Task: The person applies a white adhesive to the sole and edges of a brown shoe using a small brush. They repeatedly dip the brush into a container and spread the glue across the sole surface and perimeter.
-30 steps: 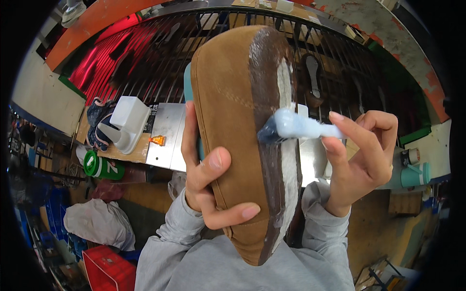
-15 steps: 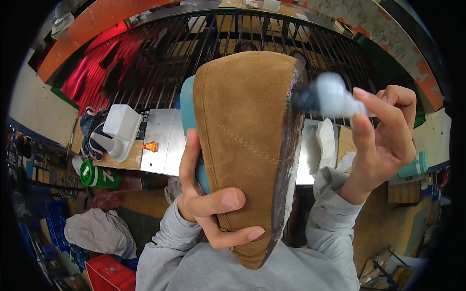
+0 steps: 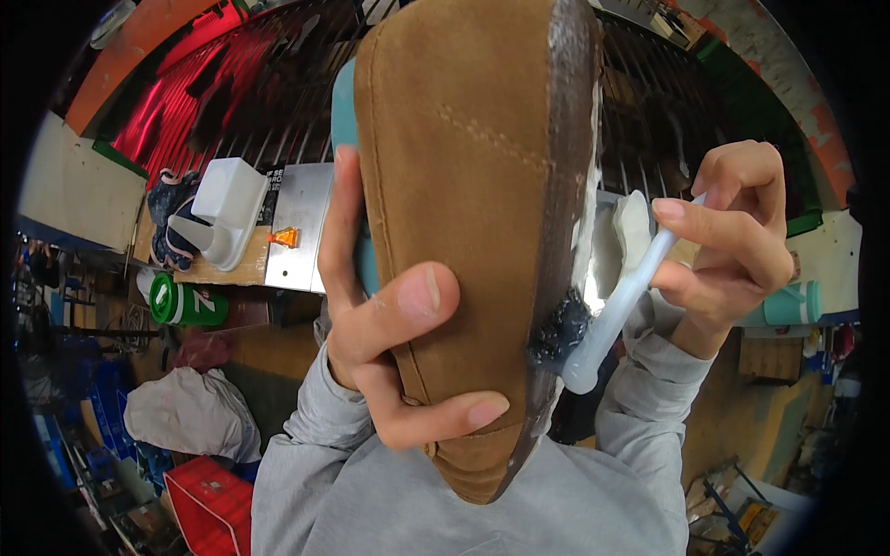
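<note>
A brown suede shoe upper [image 3: 454,204] is stretched over a teal shoe last [image 3: 344,107], held up in front of me with the narrow end toward my body. My left hand [image 3: 371,324] is closed round it, thumb and a finger across the suede, another finger on the teal side. In my right hand [image 3: 742,232], a brush [image 3: 616,310] with a pale handle is pinched between thumb and fingers. Its dark, wet-looking bristles touch the lower part of the upper's right edge. A dark, glossy band runs along that edge.
Beyond the shoe lies a rack of metal rods [image 3: 640,157], red-lit at left. A white plastic container with a spout [image 3: 227,199] and an orange piece [image 3: 285,238] are at left, above a green can [image 3: 190,302]. A teal cup [image 3: 793,304] stands at right.
The brush has moved down the right edge, from near the wide end toward the narrow end, and its handle now slants upward. The shoe appears larger and higher in view.
</note>
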The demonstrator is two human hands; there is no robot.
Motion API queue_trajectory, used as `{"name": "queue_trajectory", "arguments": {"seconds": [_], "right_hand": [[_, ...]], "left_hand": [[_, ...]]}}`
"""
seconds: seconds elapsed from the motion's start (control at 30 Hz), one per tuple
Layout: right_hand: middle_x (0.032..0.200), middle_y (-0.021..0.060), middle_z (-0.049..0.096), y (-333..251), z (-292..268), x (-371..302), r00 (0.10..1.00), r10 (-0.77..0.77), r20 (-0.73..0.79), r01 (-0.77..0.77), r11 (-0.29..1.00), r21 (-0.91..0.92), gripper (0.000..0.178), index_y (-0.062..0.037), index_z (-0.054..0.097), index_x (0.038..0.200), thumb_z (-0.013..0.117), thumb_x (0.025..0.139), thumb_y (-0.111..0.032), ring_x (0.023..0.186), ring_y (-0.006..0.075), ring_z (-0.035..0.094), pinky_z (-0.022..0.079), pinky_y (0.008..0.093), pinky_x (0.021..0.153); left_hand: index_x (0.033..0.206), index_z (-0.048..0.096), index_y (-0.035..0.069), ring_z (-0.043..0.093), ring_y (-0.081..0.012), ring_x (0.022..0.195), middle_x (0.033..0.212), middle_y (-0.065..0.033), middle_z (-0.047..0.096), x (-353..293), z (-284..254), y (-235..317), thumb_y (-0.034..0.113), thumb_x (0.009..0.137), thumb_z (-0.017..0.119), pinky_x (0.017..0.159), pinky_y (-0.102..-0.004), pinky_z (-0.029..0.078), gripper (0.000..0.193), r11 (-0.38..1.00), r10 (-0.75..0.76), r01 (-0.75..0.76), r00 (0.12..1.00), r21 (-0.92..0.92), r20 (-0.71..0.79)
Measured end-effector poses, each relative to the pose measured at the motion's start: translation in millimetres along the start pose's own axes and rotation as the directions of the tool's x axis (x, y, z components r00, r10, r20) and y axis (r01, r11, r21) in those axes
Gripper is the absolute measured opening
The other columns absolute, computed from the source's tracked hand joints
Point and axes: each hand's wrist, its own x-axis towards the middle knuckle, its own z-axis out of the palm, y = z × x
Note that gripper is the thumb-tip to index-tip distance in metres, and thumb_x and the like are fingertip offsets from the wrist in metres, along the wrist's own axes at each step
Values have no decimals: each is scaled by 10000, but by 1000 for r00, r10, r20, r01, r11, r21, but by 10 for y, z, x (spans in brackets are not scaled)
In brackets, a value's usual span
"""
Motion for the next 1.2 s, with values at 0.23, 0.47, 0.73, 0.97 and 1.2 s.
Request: {"name": "queue_trajectory", "arguments": {"seconds": [0.23,0.47,0.73,0.97,1.2], "right_hand": [[845,17,447,-31,33,-125,999,-15,50,12,999,53,509,-129,800,892,885,566,-511,775,195,453,319,302,631],[803,-1,445,-55,106,-264,998,25,49,-31,992,121,518,-135,801,884,903,528,-497,747,181,450,312,290,623],[801,-8,455,-90,118,-340,999,23,28,-27,989,142,510,-146,802,883,914,523,-490,736,175,452,315,295,622],[804,-5,455,-140,180,-412,999,21,45,-31,971,237,487,-134,802,895,928,538,-440,749,171,463,316,286,632],[873,9,490,-181,416,-594,863,494,-101,-482,867,124,316,-59,804,911,904,649,-205,731,123,486,378,278,580]], "left_hand": [[1387,429,182,219,-469,1469,1599,-271,183,38,-17,49,251,865,688,1197,-545,267,586,994,60,-52,995,101,-81],[1355,453,186,248,-471,1460,1587,-279,210,94,-52,90,256,881,688,1192,-544,284,534,973,124,-91,981,213,-146],[1319,481,191,280,-474,1449,1573,-290,240,185,-9,22,261,899,688,1185,-543,304,474,944,203,-130,953,302,-226],[1288,505,194,308,-476,1439,1561,-298,267,257,-16,-44,266,914,688,1180,-542,322,422,917,282,-167,913,362,-294],[1256,529,198,336,-479,1430,1549,-307,294,398,93,-170,271,930,688,1174,-542,339,370,872,414,-219,808,438,-420]]}}
